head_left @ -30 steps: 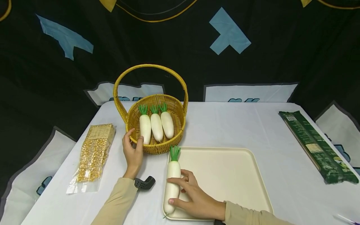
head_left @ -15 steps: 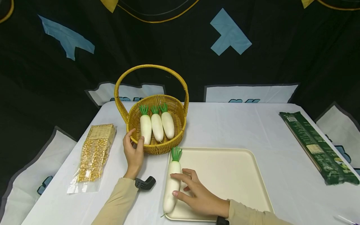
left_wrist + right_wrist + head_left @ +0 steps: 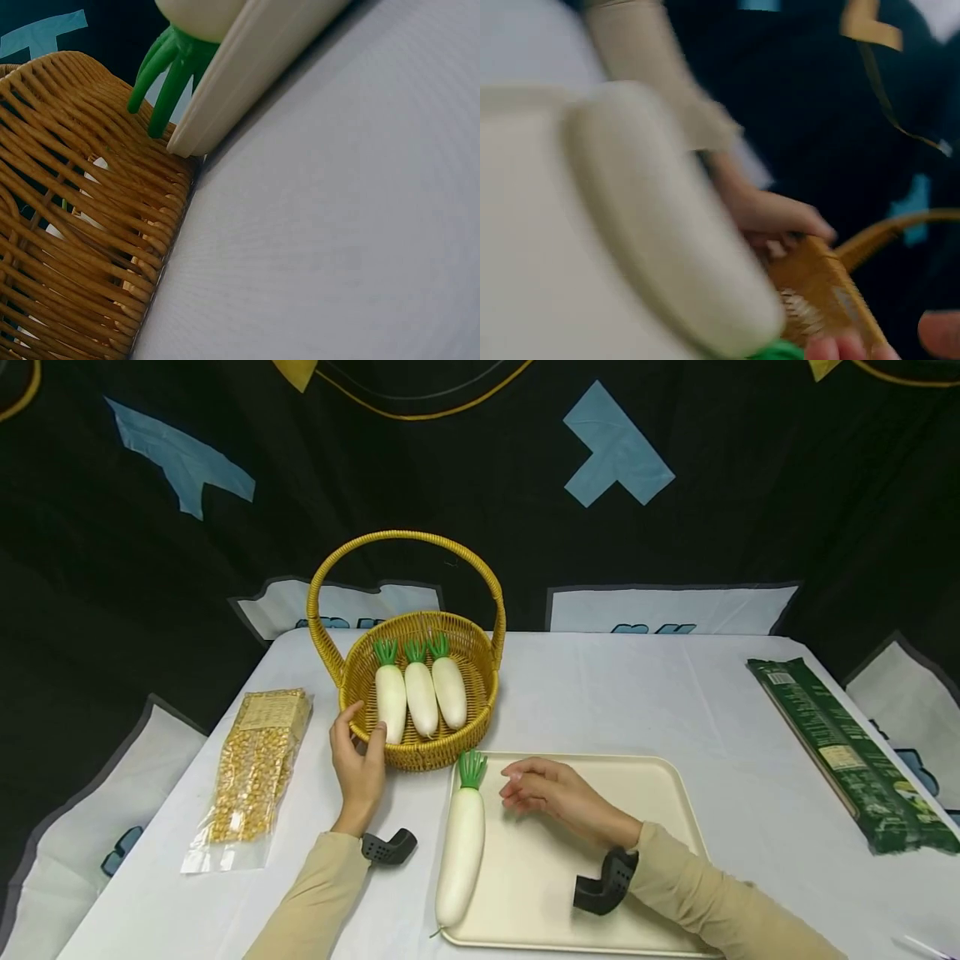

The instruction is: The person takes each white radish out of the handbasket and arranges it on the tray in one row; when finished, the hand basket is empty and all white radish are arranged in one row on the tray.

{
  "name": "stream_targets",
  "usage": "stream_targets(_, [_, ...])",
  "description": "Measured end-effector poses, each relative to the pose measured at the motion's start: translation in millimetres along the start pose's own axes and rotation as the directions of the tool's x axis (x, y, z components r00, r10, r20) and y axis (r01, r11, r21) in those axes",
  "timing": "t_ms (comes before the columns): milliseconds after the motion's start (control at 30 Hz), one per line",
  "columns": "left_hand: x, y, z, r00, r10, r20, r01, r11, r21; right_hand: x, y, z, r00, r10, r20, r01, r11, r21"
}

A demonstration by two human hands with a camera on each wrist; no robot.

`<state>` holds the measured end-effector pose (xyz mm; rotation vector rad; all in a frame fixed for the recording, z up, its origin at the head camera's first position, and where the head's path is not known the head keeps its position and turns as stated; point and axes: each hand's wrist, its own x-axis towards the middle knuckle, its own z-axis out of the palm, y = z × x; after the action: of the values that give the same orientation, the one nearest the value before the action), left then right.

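Note:
Three white radishes with green tops point(image 3: 422, 700) lie side by side in a yellow wicker basket point(image 3: 420, 758). My left hand point(image 3: 361, 775) holds the basket's near-left rim; the right wrist view shows its thumb over the edge and fingers curled below. A larger white radish point(image 3: 461, 858) lies along the left side of a cream tray point(image 3: 592, 835), its green top toward the basket. Above the tray, to the right of that radish, my right hand point(image 3: 562, 797) hangs with loosely bent fingers and holds nothing. The left wrist view shows the basket's woven wall point(image 3: 82, 217) against the tray corner.
A clear bag of corn kernels point(image 3: 251, 768) lies left of the basket. On the right side of the white-covered table point(image 3: 622, 693) is a long green package point(image 3: 847, 752). A dark curtain point(image 3: 480, 468) hangs behind the table.
My right hand has let go of the large radish and moved up and right over the tray. That radish stays on the tray's left side. The left hand stays on the basket rim.

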<state>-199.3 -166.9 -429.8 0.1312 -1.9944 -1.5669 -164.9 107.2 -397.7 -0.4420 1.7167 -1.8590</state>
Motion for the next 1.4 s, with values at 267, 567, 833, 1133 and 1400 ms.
stream_targets(267, [-0.1, 0.8, 0.5, 1.0, 0.005, -0.004, -0.005, 1.0, 0.007, 38.0, -39, -10, 0.995, -0.051, 0.088, 0.02, 0.946, 0.323])
stream_targets(567, [2.7, 0.6, -0.2, 1.0, 0.009, -0.019, -0.009, 1.0, 0.0, 105.9, -78, 8, 0.99, -0.136, -0.027, 0.136, 0.918, 0.373])
stream_targets(833, [1.8, 0.0, -0.2, 1.0, -0.006, 0.001, 0.006, 1.0, -0.006, 161.2, -77, 14, 0.962, -0.121, -0.245, 0.158, 0.978, 0.135])
stream_targets(1133, [-0.9, 0.9, -1.1, 1.0, -0.004, 0.003, 0.004, 1.0, 0.01, 179.6, -66, 18, 0.914, 0.005, -0.405, -0.059, 0.991, -0.12])
stream_targets(1400, [0.8, -0.5, 0.2, 1.0, -0.005, 0.006, 0.005, 1.0, 0.003, 181.0, -65, 19, 0.924, 0.125, -0.361, -0.215, 0.951, -0.22])
